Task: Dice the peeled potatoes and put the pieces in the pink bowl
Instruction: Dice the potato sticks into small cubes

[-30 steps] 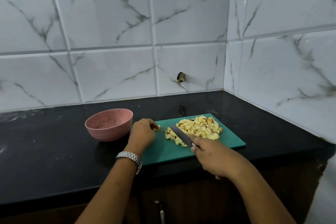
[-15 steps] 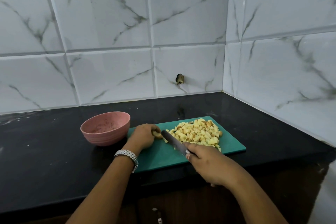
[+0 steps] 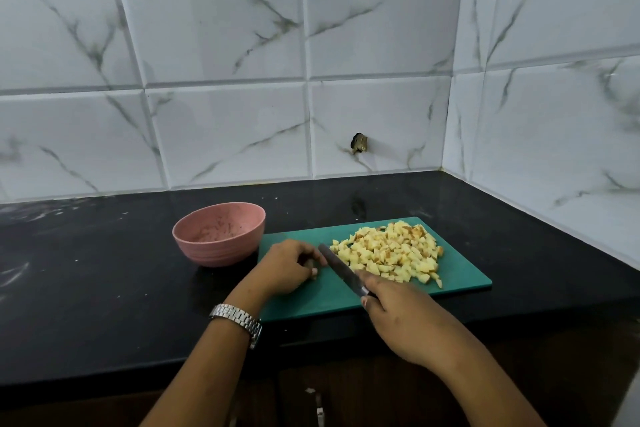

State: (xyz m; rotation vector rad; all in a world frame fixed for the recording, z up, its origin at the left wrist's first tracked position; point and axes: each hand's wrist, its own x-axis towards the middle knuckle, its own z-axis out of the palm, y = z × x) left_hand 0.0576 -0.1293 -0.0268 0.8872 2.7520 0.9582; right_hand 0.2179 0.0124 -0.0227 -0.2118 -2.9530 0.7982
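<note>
A heap of yellow diced potato pieces (image 3: 391,253) lies on the right half of a green cutting board (image 3: 464,274). The pink bowl (image 3: 219,234) stands just left of the board, with only brownish smears inside. My right hand (image 3: 401,315) grips the handle of a dark knife (image 3: 341,269); its blade points up-left along the heap's left edge. My left hand (image 3: 287,267) rests on the board's left part with its fingers curled; whether it holds a piece is hidden.
The board and bowl sit on a black counter (image 3: 104,288) near its front edge. White marble tile walls close off the back and right side. A small dark hole (image 3: 359,143) marks the back wall.
The knife blade has moved left off the heap, to its left edge. My left hand has drawn back toward me on the board, and the small piece at its fingertips is out of sight.
</note>
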